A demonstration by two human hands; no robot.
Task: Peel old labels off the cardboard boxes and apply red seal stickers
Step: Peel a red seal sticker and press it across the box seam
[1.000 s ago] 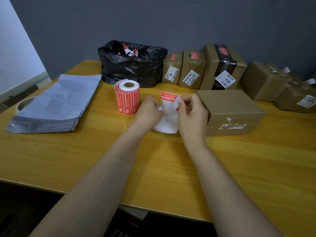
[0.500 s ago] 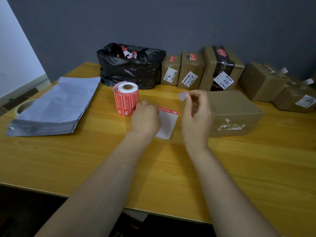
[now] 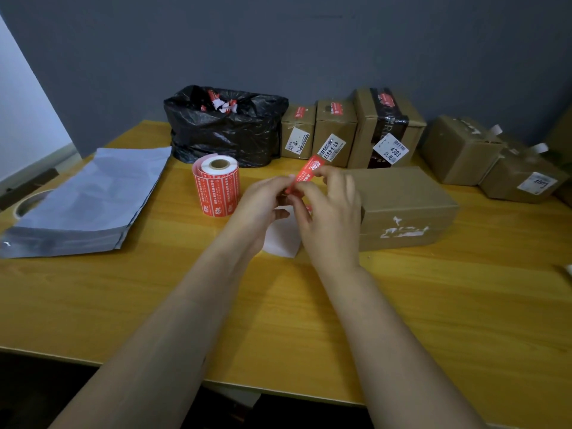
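A red seal sticker (image 3: 309, 170) is held up between both hands over the table's middle. My left hand (image 3: 263, 202) pinches its lower end, and my right hand (image 3: 331, 212) pinches it from the right. Under the hands lies the white backing sheet (image 3: 283, 238). A brown cardboard box (image 3: 405, 202) with torn white label scraps on its front side stands just right of my right hand. The roll of red seal stickers (image 3: 217, 185) stands upright to the left of my left hand.
A black rubbish bag (image 3: 226, 128) holding label scraps sits at the back. Three labelled boxes (image 3: 332, 134) stand beside it; two more boxes (image 3: 495, 159) lie at the far right. A stack of grey mailer bags (image 3: 89, 199) and a tape roll (image 3: 28, 202) occupy the left.
The red sticker has come off the white backing sheet and is now lifted between both hands. My right hand came back in from beside the box.
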